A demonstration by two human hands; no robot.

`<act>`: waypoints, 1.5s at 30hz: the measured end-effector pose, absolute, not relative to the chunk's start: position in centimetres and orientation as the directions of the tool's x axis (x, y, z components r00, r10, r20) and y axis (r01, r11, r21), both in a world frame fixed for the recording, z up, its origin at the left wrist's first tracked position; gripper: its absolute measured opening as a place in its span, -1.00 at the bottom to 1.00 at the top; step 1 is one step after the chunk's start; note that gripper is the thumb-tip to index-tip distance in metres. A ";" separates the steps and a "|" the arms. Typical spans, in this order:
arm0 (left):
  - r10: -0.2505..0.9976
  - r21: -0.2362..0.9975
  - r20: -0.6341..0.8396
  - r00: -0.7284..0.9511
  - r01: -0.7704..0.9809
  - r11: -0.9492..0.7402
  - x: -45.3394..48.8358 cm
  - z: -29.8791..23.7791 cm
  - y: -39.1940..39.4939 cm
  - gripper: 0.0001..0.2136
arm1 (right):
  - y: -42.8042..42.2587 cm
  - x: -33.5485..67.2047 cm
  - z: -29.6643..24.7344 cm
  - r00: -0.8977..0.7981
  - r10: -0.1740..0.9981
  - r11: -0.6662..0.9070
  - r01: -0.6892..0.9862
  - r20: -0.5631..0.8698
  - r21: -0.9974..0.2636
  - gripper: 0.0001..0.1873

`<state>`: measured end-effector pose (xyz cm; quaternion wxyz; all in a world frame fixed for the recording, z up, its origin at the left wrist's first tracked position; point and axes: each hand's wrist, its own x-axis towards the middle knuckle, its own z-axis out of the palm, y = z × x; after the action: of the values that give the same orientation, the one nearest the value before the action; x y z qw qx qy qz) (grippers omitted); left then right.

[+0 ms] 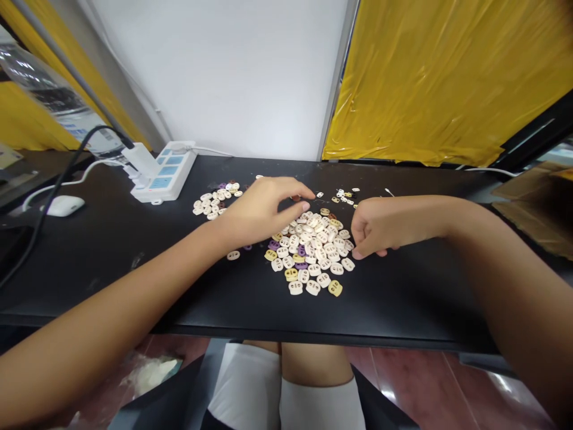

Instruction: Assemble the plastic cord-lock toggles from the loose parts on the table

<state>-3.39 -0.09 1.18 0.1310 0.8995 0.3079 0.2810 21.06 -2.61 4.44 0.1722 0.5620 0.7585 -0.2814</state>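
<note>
1. Our left hand (264, 209) reaches over the black bench (111, 251) with thumb and forefinger pinched together at the tips; a small dark piece seems to sit between them, but we cannot tell for sure.
2. Just under and to the right of those fingertips lies the main heap of toggles (313, 251), mostly cream with a few purple and yellow ones.
3. Our right hand (380, 227) rests on the heap's right edge, fingers curled in loosely; we cannot tell whether it holds a piece.
4. Behind the left hand's wrist lies a smaller cream pile (215, 200).
5. Beyond the gap between both hands lies a thin scatter of mixed pieces (342, 196).
6. One stray toggle (233, 255) lies just beside the left wrist, on the near side.
7. Well to the left of the left hand we see a power strip (163, 173) and a white mouse (65, 205).
</note>
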 end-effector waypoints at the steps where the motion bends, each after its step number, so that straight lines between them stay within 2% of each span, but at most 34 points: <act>1: 0.655 0.400 0.425 0.624 0.520 -0.755 -3.7 1.7 0.0 -0.73 | -2.6 21.0 4.6 -0.293 0.754 0.214 0.956 -0.588 -0.202 -0.74; 4: 0.757 0.390 0.416 0.504 0.653 -0.649 -4.9 3.0 0.4 -0.72 | -2.7 20.8 5.1 -0.258 0.740 0.222 0.965 -0.621 -0.138 -0.75; 7: 0.800 0.409 0.435 0.413 0.701 -0.584 -5.5 3.4 0.9 -0.74 | -2.8 20.5 5.4 -0.253 0.752 0.233 0.966 -0.609 -0.114 -0.75; 11: 0.788 0.406 0.404 0.464 0.681 -0.609 -5.4 2.6 1.3 -0.75 | -3.2 20.0 5.3 -0.271 0.805 0.273 0.959 -0.528 -0.075 -0.67; 16: 0.769 0.386 0.371 0.520 0.667 -0.637 -5.0 2.0 1.4 -0.74 | -2.9 20.6 4.5 -0.253 0.840 0.250 0.966 -0.480 -0.072 -0.65; 20: 0.779 0.390 0.363 0.511 0.676 -0.625 -5.2 2.1 1.5 -0.76 | -1.9 21.7 3.8 -0.304 0.850 0.241 0.951 -0.430 -0.196 -0.67; 25: 0.803 0.412 0.345 0.486 0.690 -0.595 -5.4 1.7 1.8 -0.77 | -0.4 22.7 3.5 -0.251 0.962 0.183 0.885 -0.109 -0.429 -0.65; 28: 0.821 0.422 0.329 0.466 0.706 -0.569 -5.4 1.3 2.1 -0.77 | 0.3 23.0 2.9 -0.179 0.984 0.156 0.841 0.006 -0.518 -0.62; 32: 0.839 0.429 0.306 0.450 0.722 -0.543 -5.5 0.9 2.4 -0.78 | 0.9 23.1 2.0 -0.108 0.986 0.157 0.835 0.123 -0.527 -0.67; 35: 0.844 0.381 0.301 0.443 0.756 -0.532 -5.7 0.8 2.7 -0.75 | 1.3 23.0 1.5 -0.084 0.973 0.189 0.821 0.214 -0.539 -0.77; 39: 0.832 0.260 0.322 0.452 0.803 -0.537 -6.0 0.4 3.5 -0.66 | 1.7 22.9 1.0 -0.052 0.966 0.197 0.786 0.255 -0.586 -0.80; 45: 0.754 0.140 0.296 0.587 0.754 -0.642 -5.6 -1.1 5.7 -0.57 | 1.7 22.6 0.3 -0.049 0.964 0.213 0.729 0.262 -0.650 -0.82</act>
<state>-5.56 5.66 -1.12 -0.0002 0.8907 0.4232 0.1659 22.62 1.65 0.30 -0.3358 0.6023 0.7028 -0.1747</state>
